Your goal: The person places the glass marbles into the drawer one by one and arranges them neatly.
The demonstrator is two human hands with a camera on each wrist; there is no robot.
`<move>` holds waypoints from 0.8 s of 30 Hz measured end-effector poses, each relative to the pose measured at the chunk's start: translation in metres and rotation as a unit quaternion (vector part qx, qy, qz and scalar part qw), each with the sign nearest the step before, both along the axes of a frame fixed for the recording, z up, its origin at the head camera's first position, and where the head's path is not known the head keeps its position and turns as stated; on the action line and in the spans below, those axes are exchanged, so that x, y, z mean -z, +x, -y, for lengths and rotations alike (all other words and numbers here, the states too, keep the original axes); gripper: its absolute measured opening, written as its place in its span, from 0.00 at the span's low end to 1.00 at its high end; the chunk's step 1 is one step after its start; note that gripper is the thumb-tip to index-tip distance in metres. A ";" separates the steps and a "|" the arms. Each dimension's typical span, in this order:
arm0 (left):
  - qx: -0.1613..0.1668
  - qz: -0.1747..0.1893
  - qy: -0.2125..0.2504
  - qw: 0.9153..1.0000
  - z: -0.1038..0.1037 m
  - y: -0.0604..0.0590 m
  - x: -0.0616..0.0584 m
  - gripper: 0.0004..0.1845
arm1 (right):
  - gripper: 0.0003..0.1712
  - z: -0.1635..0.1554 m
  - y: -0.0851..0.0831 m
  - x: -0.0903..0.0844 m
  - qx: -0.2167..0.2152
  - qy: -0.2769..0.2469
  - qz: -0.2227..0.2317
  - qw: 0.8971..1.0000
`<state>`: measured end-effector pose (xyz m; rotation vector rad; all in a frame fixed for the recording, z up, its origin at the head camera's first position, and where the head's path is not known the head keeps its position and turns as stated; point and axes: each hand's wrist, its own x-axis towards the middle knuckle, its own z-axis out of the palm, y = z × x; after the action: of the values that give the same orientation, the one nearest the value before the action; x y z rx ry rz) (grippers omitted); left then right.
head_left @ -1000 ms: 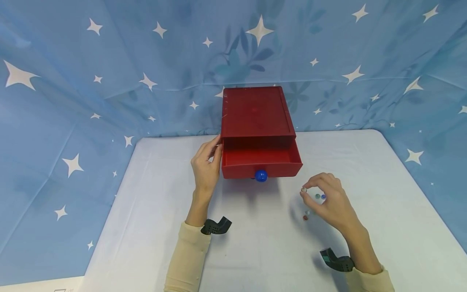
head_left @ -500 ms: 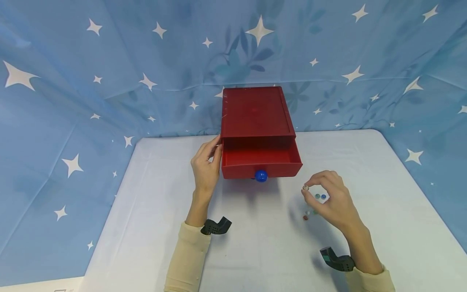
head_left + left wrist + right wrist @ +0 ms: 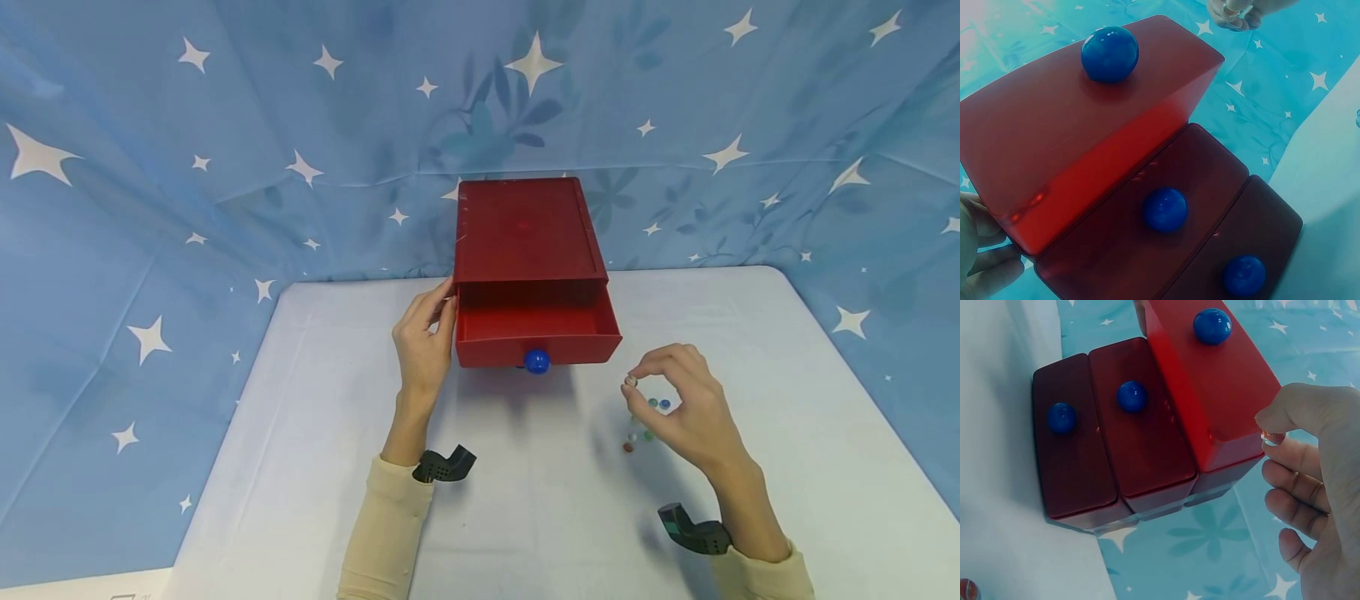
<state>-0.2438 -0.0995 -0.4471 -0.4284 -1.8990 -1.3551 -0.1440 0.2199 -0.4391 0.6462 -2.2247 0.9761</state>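
light: bright, even | shadows: soft, under hands | wrist views: cyan tint, wide-angle warp | head view: sharp

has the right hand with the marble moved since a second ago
Yes. The right hand, pinching a marble, has lifted slightly up and toward the open red drawer, away from the loose marbles on the table.

Both forearms wear cream long sleeves, lower centre and lower right of the head view; left hand [image 3: 422,346] and right hand [image 3: 678,408] bare, no rings seen; a black angular device sits at each wrist.
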 end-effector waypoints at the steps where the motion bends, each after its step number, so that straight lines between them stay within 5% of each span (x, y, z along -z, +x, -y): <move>1: 0.000 0.000 0.000 1.000 0.000 0.000 0.000 0.15 | 0.11 0.000 0.000 0.000 -0.001 -0.001 -0.002 1.000; 24: 0.004 0.001 0.003 1.000 0.001 0.000 0.000 0.15 | 0.10 0.004 -0.002 -0.020 -0.005 -0.007 -0.023 1.000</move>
<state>-0.2434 -0.1001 -0.4469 -0.4313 -1.8970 -1.3665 -0.1462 0.2155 -0.4189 0.6679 -2.1737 0.9723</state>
